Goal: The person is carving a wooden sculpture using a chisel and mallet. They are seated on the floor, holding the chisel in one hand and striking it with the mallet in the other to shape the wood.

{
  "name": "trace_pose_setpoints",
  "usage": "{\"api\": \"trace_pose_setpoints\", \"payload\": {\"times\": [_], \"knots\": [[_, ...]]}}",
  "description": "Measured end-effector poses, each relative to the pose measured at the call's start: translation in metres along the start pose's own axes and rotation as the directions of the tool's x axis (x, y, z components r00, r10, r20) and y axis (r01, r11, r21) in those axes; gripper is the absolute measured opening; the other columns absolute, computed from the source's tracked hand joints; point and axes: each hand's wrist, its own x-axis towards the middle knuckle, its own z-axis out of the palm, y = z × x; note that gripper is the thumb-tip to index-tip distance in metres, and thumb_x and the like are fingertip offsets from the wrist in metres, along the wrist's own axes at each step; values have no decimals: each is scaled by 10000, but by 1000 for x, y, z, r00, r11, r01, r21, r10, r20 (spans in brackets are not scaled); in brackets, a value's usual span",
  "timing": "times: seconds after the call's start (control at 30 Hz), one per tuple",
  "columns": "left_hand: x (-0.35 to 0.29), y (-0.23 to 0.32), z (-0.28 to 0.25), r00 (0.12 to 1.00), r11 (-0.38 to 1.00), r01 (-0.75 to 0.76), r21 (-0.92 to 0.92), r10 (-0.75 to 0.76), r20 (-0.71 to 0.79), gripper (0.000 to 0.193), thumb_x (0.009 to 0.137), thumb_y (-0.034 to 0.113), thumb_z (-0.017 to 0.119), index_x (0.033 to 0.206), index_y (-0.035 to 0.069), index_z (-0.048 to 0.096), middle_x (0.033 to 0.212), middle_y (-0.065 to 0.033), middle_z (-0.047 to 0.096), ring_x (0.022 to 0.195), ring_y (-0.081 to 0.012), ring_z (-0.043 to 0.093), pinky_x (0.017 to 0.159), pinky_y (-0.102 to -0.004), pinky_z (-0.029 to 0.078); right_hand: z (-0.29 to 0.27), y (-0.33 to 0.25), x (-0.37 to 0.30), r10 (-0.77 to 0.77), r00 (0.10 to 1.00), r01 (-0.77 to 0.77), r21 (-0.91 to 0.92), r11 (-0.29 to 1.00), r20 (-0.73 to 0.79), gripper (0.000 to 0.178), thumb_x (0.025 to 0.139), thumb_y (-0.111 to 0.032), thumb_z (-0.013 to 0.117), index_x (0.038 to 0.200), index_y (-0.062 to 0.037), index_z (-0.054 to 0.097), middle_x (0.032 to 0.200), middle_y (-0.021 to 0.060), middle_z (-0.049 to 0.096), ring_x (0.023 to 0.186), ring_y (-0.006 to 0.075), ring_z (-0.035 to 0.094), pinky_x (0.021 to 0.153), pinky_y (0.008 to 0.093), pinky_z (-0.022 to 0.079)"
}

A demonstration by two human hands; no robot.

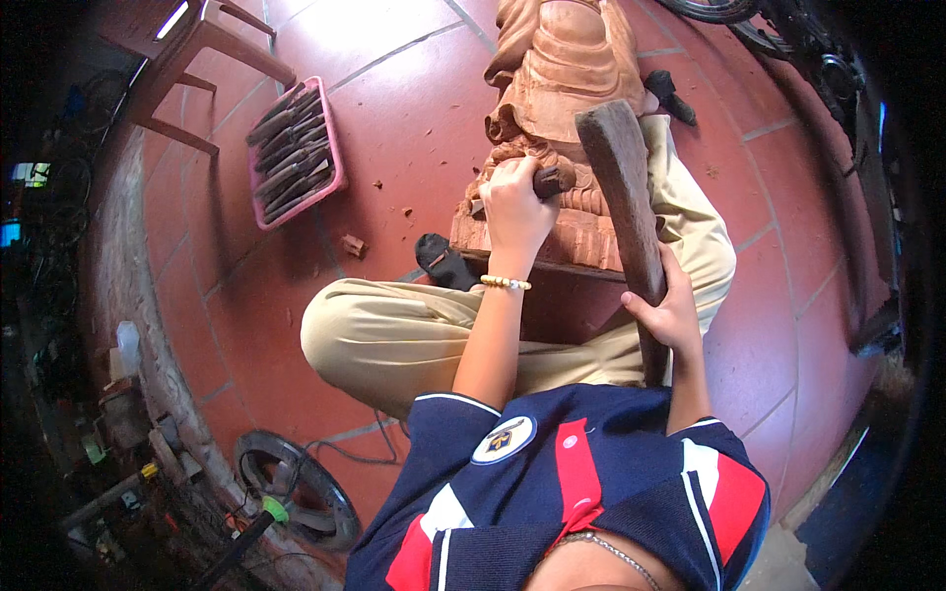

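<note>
We have the statue ahead, long axis running away from us. Mallet slants over statue's right edge, our right hand wrapped round it; our left hand, nearer, is clamped on the chisel over statue's lower end.

A brown chair at upper left, a dark wheel lower left, red floor tiles around.

A navy shirt has white-edged short sleeves, red and white panels, a red placket with pale buttons and an oval white badge. A silvery necklace, pale beaded bracelet, loose cream trousers and black socks are also worn.
</note>
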Motion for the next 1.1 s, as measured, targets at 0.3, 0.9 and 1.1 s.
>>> {"api": "trace_pose_setpoints", "payload": {"times": [0.3, 0.9, 1.1], "knots": [[4, 2, -3, 999, 996, -2, -94, -2, -42, 227, 560, 46, 642, 758, 15, 535, 759, -151, 552, 753, -325, 528, 664, -377, 423, 8, 7, -3, 44, 999, -43, -70, 997, 12, 687, 577, -149, 680, 1162, 44, 376, 1062, 232, 507, 1017, 320, 495, 872, 337, 362], [3, -9, -2, 997, 998, 12, -57, -16, -70, 222, 548, 102, 649, 717, 64, 510, 722, -88, 517, 755, -285, 504, 643, -400, 379, 12, -4, -1, -36, 999, 36, -71, 997, 12, 649, 580, -93, 658, 1154, 36, 383, 1008, 204, 544, 973, 287, 529, 843, 324, 381], [5, 1, -11, 995, 999, -14, -51, 9, -94, 219, 548, 29, 645, 737, 26, 535, 731, -130, 544, 728, -315, 527, 647, -377, 429, 11, -5, -3, -58, 998, 59, -110, 992, 19, 656, 579, -107, 665, 1157, 28, 383, 995, 206, 548, 956, 302, 538, 832, 326, 388]]}}
